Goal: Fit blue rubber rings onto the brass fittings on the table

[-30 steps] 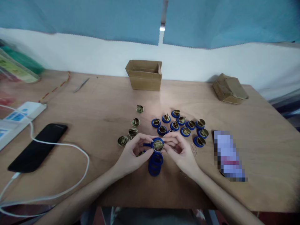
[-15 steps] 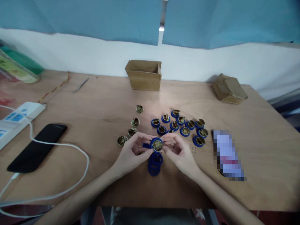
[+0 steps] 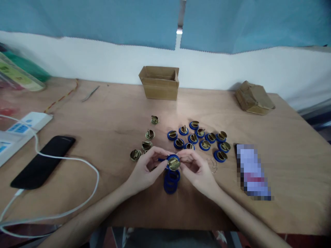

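Observation:
Between both hands I hold a small brass disc seated in a blue ring point(image 3: 173, 163), just above the wooden table point(image 3: 108, 113). My left hand point(image 3: 146, 170) pinches its left side, my right hand point(image 3: 198, 170) pinches its right side, fingers curled. Under the piece lies a small pile of loose blue rings point(image 3: 170, 182). Beyond my hands, several brass discs in blue rings point(image 3: 200, 139) lie grouped. To the left of them sit several bare brass discs point(image 3: 148, 139).
An open cardboard box point(image 3: 159, 82) stands at the back, a closed brown packet point(image 3: 253, 98) at the back right. A black phone point(image 3: 42, 162) with a white cable point(image 3: 77, 186) and a white power strip point(image 3: 20, 129) lie left. A blurred-out object point(image 3: 252, 172) lies right.
My hands stay in place; the fingers have shifted slightly round the disc and ring, which now sits a little lower and more tilted between them.

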